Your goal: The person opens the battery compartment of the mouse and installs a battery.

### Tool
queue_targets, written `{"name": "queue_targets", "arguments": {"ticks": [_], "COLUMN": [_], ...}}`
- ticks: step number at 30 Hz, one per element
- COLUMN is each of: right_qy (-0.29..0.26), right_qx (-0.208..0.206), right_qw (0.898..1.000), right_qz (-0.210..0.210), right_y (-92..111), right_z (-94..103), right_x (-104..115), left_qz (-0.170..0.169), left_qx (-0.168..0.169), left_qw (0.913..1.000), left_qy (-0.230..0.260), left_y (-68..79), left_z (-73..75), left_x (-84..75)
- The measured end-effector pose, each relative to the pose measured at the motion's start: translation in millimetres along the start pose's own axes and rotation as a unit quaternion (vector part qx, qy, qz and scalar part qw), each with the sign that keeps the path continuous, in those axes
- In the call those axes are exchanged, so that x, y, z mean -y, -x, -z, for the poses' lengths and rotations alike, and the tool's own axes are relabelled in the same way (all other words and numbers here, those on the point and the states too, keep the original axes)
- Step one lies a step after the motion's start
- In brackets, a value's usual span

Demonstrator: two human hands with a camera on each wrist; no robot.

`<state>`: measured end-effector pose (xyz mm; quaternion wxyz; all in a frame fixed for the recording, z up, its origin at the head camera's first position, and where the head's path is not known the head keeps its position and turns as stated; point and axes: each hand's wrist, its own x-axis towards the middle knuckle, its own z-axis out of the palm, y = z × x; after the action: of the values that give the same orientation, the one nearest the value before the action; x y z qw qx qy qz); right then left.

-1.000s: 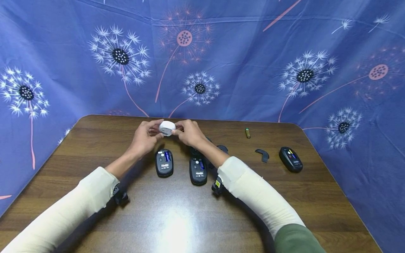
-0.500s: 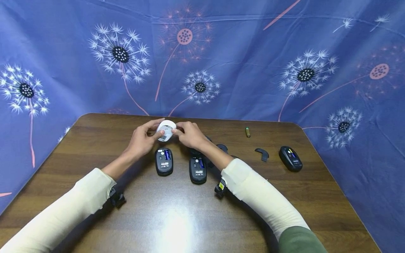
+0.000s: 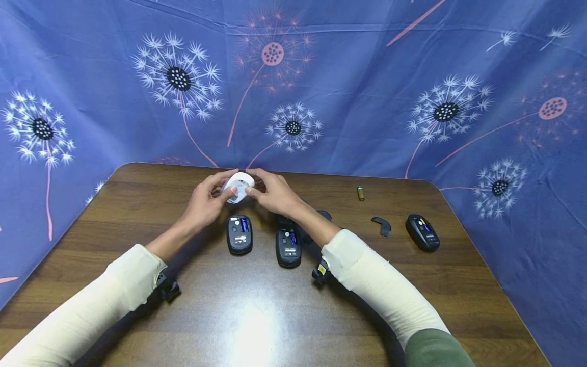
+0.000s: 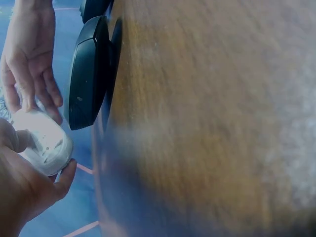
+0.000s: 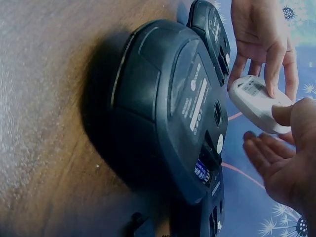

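Observation:
A white computer mouse (image 3: pixel 239 187) is held up above the far part of the table, its underside turned toward the head camera. My left hand (image 3: pixel 207 199) grips its left side, with the thumb across the underside. From the other side my right hand (image 3: pixel 275 192) pinches it, thumb on the underside and index finger at the top edge. In the right wrist view the other right fingers (image 5: pixel 261 153) extend away from the mouse. Below the hands lies a black mouse (image 3: pixel 239 234), upside down, with a blue battery showing in its open compartment.
Another upturned black mouse (image 3: pixel 288 247) lies under the right forearm, which partly covers more dark pieces (image 3: pixel 324 215). Farther right are a green-and-gold battery (image 3: pixel 360 193), a curved black cover (image 3: pixel 382 226) and a black mouse (image 3: pixel 422 232) with a yellow-marked battery.
The white mouse has tilted so that more of its underside faces the head camera. My right index finger has shifted up to its top edge. The things on the table stay put.

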<state>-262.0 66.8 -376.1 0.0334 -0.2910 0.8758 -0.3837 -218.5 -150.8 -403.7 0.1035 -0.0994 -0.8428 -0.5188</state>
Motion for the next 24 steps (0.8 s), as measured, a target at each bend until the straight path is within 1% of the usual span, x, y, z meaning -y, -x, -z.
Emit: {"name": "queue_targets", "arguments": {"ticks": [3, 8, 14, 18, 24], "right_qy": [-0.006, 0.022, 0.052, 0.069, 0.083], "right_qx": [-0.017, -0.048, -0.074, -0.082, -0.092], "right_qw": [0.999, 0.997, 0.994, 0.993, 0.991], "right_qz": [0.029, 0.061, 0.06, 0.051, 0.044], "right_y": [0.6, 0.0, -1.9, -2.0, 0.0], "right_z": [-0.8, -3.1, -3.6, -3.2, -3.0], "right_x": [2.8, 6.9, 8.5, 9.3, 12.0], "left_qz": [-0.005, -0.011, -0.013, -0.01, -0.009], "left_qx": [0.003, 0.002, -0.005, -0.007, -0.012], "left_qw": [1.0, 0.9999, 0.9999, 0.9999, 0.9998], "left_qy": [-0.002, 0.002, 0.01, 0.004, 0.008], "left_y": [-0.1, 0.8, 1.1, 1.5, 1.2], "left_z": [0.4, 0.5, -0.1, -1.4, -4.0], "left_x": [-1.5, -5.5, -10.2, -12.6, -13.9]}}
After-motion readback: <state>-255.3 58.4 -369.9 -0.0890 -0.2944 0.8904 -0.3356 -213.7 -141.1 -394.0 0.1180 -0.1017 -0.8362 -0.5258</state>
